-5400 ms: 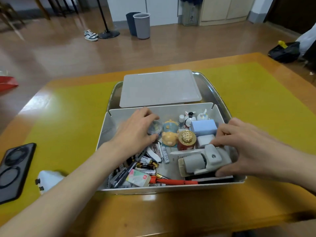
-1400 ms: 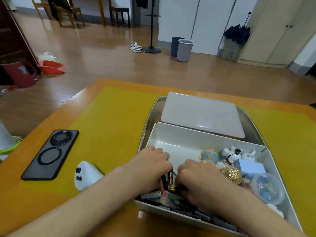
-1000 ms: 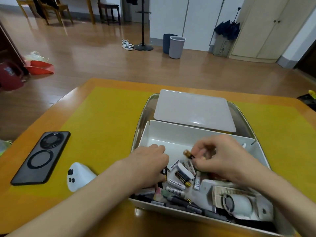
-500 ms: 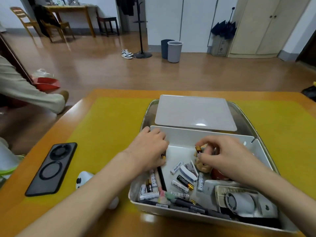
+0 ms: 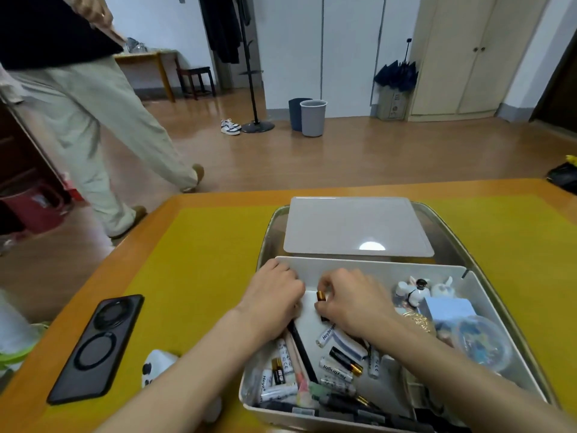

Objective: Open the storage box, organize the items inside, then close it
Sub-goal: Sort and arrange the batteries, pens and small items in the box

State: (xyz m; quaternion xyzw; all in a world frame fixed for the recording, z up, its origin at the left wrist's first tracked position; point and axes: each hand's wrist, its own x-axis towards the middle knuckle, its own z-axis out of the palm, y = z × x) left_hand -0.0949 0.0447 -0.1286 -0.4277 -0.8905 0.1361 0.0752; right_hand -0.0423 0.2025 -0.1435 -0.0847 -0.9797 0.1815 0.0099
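right hand (image 5: 352,304) pinches a battery (image 5: 320,296) upright at the box's (image 5: 374,267) far-left corner; left hand (image 5: 274,298), curled just beside, grip unclear; loose batteries (image 5: 340,364) lie nearer.

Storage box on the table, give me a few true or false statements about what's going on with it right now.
1. The lid is on the storage box. False: it lies behind the box, on a metal tray.
2. The right hand pinches a battery. True.
3. The left hand is outside the box. False: it reaches into the box's left side.
4. A black phone lies left of the box. True.
5. Loose batteries lie in the box. True.
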